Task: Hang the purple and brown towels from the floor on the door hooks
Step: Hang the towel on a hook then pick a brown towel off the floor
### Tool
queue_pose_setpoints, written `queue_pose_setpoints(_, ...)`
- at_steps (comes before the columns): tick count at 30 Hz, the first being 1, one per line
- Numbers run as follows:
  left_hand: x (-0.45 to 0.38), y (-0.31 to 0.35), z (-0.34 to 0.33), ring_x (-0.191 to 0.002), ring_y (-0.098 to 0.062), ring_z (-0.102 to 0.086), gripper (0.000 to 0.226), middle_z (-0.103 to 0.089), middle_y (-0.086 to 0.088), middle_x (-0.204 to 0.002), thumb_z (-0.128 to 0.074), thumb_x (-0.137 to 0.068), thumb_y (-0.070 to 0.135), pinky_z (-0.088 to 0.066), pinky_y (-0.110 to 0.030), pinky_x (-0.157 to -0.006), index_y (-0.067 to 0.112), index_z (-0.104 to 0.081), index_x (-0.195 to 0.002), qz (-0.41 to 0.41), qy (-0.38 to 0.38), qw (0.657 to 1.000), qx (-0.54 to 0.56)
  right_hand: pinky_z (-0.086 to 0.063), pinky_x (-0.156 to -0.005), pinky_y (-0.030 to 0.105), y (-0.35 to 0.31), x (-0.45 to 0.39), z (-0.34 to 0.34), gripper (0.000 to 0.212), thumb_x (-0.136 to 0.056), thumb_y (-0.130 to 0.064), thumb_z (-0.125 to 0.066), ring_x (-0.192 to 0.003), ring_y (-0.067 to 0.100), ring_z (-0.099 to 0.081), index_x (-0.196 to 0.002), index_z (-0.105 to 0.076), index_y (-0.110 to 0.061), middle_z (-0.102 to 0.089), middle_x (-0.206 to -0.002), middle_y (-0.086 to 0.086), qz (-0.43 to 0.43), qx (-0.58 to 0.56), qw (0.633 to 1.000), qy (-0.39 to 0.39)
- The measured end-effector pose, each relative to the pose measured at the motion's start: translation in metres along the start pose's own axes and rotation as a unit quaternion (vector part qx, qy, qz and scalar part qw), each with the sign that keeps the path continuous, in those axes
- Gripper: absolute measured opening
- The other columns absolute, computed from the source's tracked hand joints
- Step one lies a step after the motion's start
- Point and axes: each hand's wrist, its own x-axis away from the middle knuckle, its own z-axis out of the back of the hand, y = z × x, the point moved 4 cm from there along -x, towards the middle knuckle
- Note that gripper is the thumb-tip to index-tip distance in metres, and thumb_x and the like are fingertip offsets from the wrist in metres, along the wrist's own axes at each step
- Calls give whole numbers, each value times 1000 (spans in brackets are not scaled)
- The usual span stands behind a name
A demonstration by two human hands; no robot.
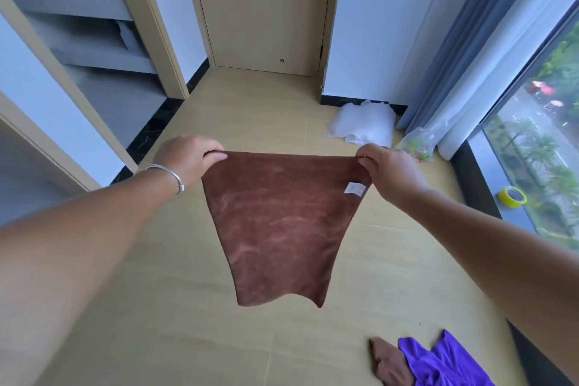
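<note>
Two hands hold the brown towel (279, 226) spread by its top corners: the left hand (185, 157) pinches the corner at 9 o'clock, the right hand (385, 169) the corner at 3 o'clock, so the taut top edge runs 9-to-3 and the cloth hangs clear of the floor (156, 307). Door (266, 9) lies at 12 o'clock, well beyond both hands, about equally far from each; its hooks are out of view. Purple towel (445, 363) lies crumpled on the floor at 5 o'clock, touching a second brown cloth (388, 363), nearer the right arm
</note>
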Motion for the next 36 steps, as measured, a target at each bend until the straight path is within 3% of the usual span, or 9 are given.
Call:
queue_pose_setpoints(6, 28, 1, -15, -85, -19, -62, 16, -71, 10, -87, -61, -89, 41, -47, -31, -70, 31, -72, -93, -9, -55, 998, 26, -39, -58, 25, 13, 28, -21, 10, -92, -22, -56, -70, 13, -56, -90, -65, -27, -65, -79, -8, -74, -100, 989, -84)
queue_pose_setpoints(10, 66, -11, -37, -74, -8, -60, 12, -67, 20, -77, -62, -86, 47, -45, -25, -64, 39, -71, -88, -16, -178, 984, 24, -46, -62, 22, 13, 54, -41, 17, -86, -22, -58, -71, 6, -59, -74, -63, -34, -65, -76, -16, -113, -151, 959, -209)
queue_pose_setpoints(13, 99, -17, -60, -67, 4, -55, 10, -62, 25, -69, -61, -86, 49, -35, -18, -54, 47, -65, -77, -25, -275, 961, 0, -41, -53, 13, 8, 83, -67, 19, -84, -24, -58, -63, 2, -56, -71, -64, -36, -67, -73, -14, -129, -157, 928, -314)
queue_pose_setpoints(17, 144, -23, -100, -60, 2, -51, 15, -58, 22, -63, -58, -87, 51, -30, -19, -51, 48, -59, -72, -34, -366, 930, -32, -40, -59, 25, 0, 134, -109, 16, -83, -21, -49, -60, 7, -50, -75, -64, -23, -73, -77, -9, -126, -166, 869, -449)
queue_pose_setpoints(21, 191, -31, -144, -62, -2, -51, 16, -58, 15, -66, -56, -88, 50, -33, -21, -54, 39, -61, -78, -36, -423, 905, -27, -37, -61, 30, -7, 186, -155, 22, -78, -18, -42, -65, 14, -46, -75, -60, -6, -73, -82, -17, -113, -161, 818, -540)
queue_pose_setpoints(25, 235, -42, -190, -60, -1, -47, 23, -54, 17, -63, -56, -88, 49, -32, -19, -53, 42, -53, -67, -23, -470, 882, -16, -38, -59, 27, -6, 235, -205, 23, -83, -18, -45, -62, 12, -47, -87, -63, -4, -73, -77, -13, -130, -153, 797, -570)
queue_pose_setpoints(28, 261, -55, -230, -63, -5, -50, 19, -56, 15, -66, -56, -88, 49, -34, -20, -54, 34, -59, -77, -17, -482, 876, -8, -38, -53, 17, -5, 266, -241, 22, -86, -19, -47, -57, 5, -48, -93, -65, -8, -71, -74, -14, -142, -154, 779, -591)
queue_pose_setpoints(32, 284, -80, -306, -73, -11, -55, 19, -60, 13, -76, -53, -90, 48, -39, -27, -63, 33, -64, -92, 3, -484, 875, -3, -35, -46, 7, 7, 291, -309, 17, -86, -23, -49, -51, -3, -51, -85, -66, -24, -65, -71, -14, -170, -141, 792, -569)
queue_pose_setpoints(36, 293, -105, -390, -88, -17, -58, 19, -64, 9, -93, -48, -94, 42, -35, -26, -67, 33, -62, -101, 35, -452, 891, -11, -39, -54, 16, 27, 306, -390, 17, -89, -20, -53, -73, 13, -62, -81, -59, -34, -66, -79, -8, -210, -154, 824, -503)
